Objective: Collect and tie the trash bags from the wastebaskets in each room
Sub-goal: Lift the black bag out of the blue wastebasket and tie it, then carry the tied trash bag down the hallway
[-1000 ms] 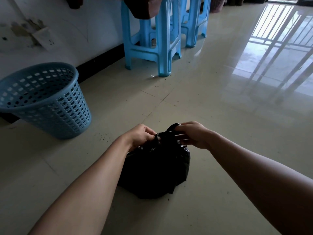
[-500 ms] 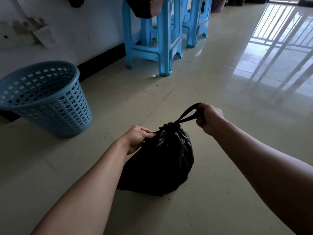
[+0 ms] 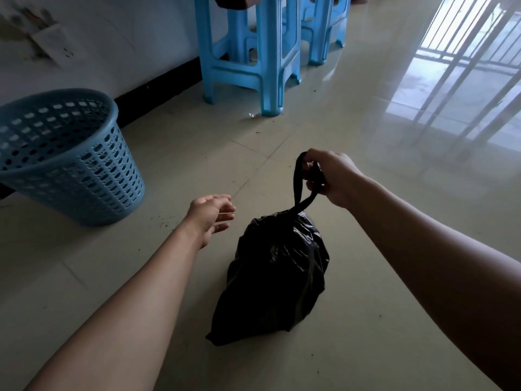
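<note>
So the trash bag (image 3: 277, 275) sits on the floor (image 3: 366, 131), pretty much dead centre. The wastebasket (image 3: 64, 156) is off to its left, by the wall (image 3: 127, 38). Two stools (image 3: 248, 52) stand further back along that same wall, one behind the other. The right hand (image 3: 329, 179) is above the bag gripping its loop (image 3: 298, 190), and the left hand (image 3: 211, 215) hangs between bag and wastebasket, touching neither.

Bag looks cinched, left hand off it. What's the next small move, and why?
Probably lift the black trash bag off the floor by its drawstring loop: the right hand grips that loop, the neck looks gathered shut, the left hand hangs open beside it, touching nothing.
</note>
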`<action>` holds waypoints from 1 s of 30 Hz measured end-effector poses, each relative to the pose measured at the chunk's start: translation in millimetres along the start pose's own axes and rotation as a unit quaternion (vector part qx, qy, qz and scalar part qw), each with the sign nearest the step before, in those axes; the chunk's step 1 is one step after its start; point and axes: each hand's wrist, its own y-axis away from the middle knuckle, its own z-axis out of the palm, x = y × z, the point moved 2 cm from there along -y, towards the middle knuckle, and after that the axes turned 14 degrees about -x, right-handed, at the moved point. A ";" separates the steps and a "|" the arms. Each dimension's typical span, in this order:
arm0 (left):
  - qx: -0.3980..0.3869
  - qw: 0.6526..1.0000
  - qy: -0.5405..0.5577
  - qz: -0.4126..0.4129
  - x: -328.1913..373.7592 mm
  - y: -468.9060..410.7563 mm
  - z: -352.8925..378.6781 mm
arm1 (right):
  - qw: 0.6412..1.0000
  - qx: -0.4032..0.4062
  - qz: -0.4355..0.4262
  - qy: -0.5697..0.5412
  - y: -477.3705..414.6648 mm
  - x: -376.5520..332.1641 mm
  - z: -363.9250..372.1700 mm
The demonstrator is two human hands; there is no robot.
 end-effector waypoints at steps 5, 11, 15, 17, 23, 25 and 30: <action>0.080 0.988 -0.128 -0.019 -18.8 -15.2 -10.7 | 0.998 0.011 -0.039 0.058 0.8 8.2 15.9; 0.055 0.956 -0.232 -0.169 -41.4 61.5 -18.9 | 0.985 0.057 0.046 0.154 51.0 15.5 22.3; 0.024 0.934 -0.282 -0.219 3.8 132.3 -14.6 | 0.949 0.056 0.124 0.283 96.4 -15.2 23.6; 0.011 0.923 -0.307 -0.231 40.5 165.3 -9.2 | 0.931 0.043 0.163 0.323 122.2 -41.7 23.5; -0.032 0.900 -0.368 -0.233 169.3 251.8 26.9 | 0.886 0.022 0.236 0.398 218.9 -144.2 10.4; -0.057 0.887 -0.394 -0.233 214.3 278.9 49.7 | 0.875 0.025 0.254 0.412 261.5 -182.2 -0.2; -0.131 0.851 -0.465 -0.207 322.7 339.8 136.8 | 0.846 0.058 0.292 0.443 375.5 -270.8 -50.3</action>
